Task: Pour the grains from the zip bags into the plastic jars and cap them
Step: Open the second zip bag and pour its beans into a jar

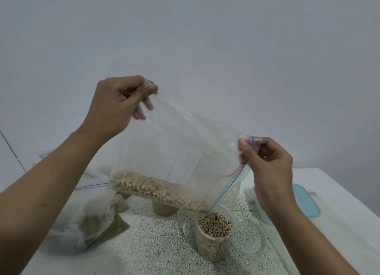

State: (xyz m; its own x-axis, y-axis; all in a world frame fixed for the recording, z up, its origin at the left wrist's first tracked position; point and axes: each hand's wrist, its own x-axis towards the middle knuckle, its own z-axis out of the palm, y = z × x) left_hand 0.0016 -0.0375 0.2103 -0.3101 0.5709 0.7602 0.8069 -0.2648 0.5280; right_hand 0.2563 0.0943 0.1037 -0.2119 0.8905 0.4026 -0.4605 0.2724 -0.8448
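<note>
A speckled, gritty-looking white mat (156, 244) covers the tabletop. Above it a large clear zip bag (185, 147) of thin, wrinkled film is held tilted, with pale beans (156, 190) banked along its lower edge. Its lowest corner, by the red and blue zip lines, sits just over the mouth of a round clear plastic jar (214, 246) nearly full of the same beans. The left hand (121, 106) pinches the raised corner between thumb and forefinger, its other fingers blurred behind the film. The right hand (267, 165) pinches the zip end likewise. Slumped bags of green grain (92, 223) lie left. A second jar (164, 210) is mostly hidden behind the bag. A clear round lid (249, 237) lies beside the jar.
</note>
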